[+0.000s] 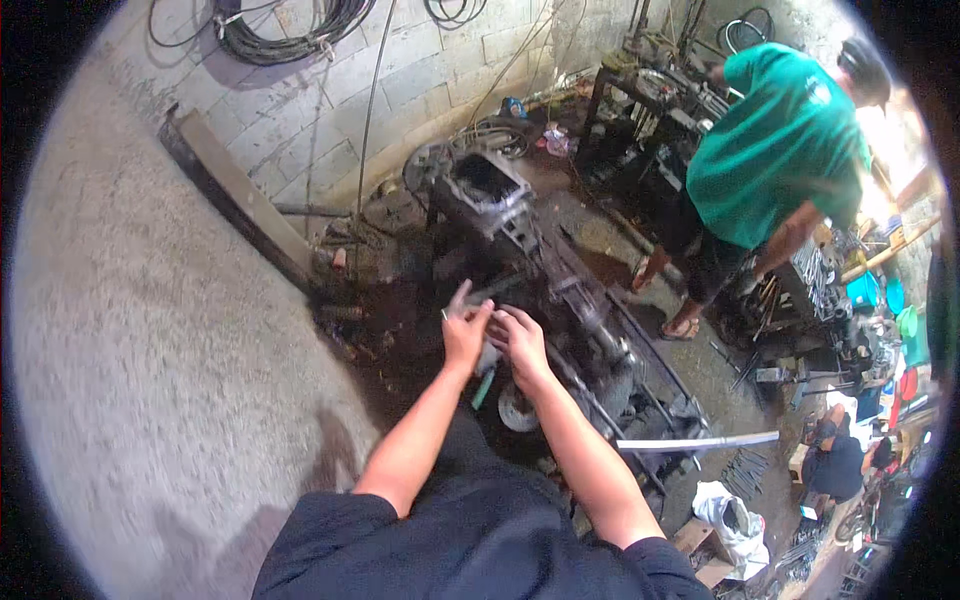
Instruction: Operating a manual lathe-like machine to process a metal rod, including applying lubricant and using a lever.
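Observation:
My left hand (pixel 465 335) and my right hand (pixel 519 340) meet in front of me, above the low metal machine frame. One finger of the left hand points up, while its thumb side closes toward the right hand's fingertips. The right fingers are curled and pressed together. Whatever sits between the fingertips is too small and blurred to name. Below the hands shows a green rod-like piece (pixel 482 389). A round metal disc (pixel 518 408) lies beside my right wrist. Beyond my hands, the dark greasy machine (pixel 575 290) has an open box-shaped housing (pixel 487 183) at its far end.
A person in a green shirt (pixel 775 145) bends over a workbench at the far right; another person (pixel 835 465) sits lower right. A pale bar (pixel 700 442) juts out right of the machine. A metal beam (pixel 240 200) leans left. A white sack (pixel 730 525) stands lower right.

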`<state>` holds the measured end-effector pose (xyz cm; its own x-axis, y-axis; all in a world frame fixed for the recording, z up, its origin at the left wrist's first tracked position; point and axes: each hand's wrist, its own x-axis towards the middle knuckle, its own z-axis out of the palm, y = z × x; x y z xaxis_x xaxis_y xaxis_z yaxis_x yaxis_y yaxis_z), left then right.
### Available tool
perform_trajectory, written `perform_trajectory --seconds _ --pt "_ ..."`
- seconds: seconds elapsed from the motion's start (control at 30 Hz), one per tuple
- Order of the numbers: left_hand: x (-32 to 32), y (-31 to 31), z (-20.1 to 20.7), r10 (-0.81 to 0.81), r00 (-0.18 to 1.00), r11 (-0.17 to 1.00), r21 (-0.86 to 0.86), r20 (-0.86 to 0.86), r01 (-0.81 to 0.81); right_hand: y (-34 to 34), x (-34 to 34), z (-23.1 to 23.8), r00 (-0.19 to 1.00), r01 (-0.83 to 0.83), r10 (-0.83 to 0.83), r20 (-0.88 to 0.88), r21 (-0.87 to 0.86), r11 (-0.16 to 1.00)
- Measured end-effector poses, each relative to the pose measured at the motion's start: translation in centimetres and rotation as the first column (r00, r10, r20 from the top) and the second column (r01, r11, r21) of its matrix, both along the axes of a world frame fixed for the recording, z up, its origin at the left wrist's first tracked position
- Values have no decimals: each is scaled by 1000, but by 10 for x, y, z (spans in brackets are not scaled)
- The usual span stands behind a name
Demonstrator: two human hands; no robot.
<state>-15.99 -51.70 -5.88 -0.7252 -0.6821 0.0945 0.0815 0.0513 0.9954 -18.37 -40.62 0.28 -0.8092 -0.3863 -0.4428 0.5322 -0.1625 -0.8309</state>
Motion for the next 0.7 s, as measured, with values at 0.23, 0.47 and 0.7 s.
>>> perform_trajectory --seconds 0.23,0.47,0.7 --pt "-34 -60 67 -417 909 883 -236 6 406 -65 -52 -7 864 381 -252 436 -238 894" --pt "-57 -122 101 -737 636 632 -101 230 769 -84 -48 56 723 582 -357 592 -242 776" --pt "-58 -128 102 -736 666 676 77 123 733 -101 -69 62 863 470 -392 318 -220 855"
